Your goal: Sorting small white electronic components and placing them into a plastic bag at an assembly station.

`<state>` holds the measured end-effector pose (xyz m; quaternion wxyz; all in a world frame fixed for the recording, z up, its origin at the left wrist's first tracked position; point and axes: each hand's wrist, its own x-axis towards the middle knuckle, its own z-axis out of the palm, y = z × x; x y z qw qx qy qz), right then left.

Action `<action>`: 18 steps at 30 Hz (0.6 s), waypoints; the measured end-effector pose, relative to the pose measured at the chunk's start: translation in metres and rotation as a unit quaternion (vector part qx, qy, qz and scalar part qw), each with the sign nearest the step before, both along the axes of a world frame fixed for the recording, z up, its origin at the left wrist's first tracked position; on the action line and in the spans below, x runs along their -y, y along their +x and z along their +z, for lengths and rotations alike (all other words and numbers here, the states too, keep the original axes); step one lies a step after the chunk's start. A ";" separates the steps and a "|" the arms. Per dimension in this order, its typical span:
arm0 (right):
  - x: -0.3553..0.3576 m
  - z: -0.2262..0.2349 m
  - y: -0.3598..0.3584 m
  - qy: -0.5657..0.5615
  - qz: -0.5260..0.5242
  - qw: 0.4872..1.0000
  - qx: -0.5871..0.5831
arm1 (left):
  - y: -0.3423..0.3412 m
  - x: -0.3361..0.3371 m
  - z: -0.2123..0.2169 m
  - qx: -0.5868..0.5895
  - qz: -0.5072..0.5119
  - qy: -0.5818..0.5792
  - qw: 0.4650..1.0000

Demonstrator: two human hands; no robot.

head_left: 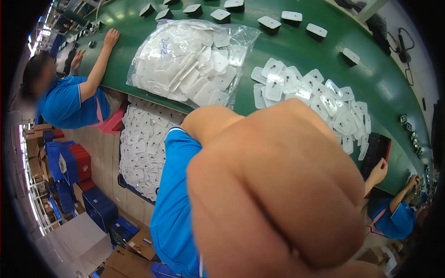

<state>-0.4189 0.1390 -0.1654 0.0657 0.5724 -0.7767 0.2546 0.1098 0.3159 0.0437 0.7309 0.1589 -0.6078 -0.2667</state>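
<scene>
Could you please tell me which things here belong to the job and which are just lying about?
Likely in the job: loose white plastic plates; clear bag of white plates.
Likely just lying about: cardboard boxes; blue plastic crates; red crate.

White rectangular plates (328, 103), loosely heaped, overlapping

On the left, blue crates (98, 208), a red bin (80, 162) and cardboard boxes (143, 243) stand behind a blue-shirted co-worker (69, 104).
</scene>
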 end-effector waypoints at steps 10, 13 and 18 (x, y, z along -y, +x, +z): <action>-0.013 0.000 -0.011 0.033 -0.029 0.998 0.040 | -0.033 0.018 -0.011 -0.063 -0.024 -0.012 0.998; -0.008 0.004 -0.001 0.036 -0.023 0.999 0.018 | -0.033 0.018 -0.014 -0.079 -0.017 -0.015 0.997; -0.021 0.008 0.009 0.030 -0.036 0.999 -0.002 | -0.024 0.010 -0.007 -0.091 -0.027 -0.045 0.994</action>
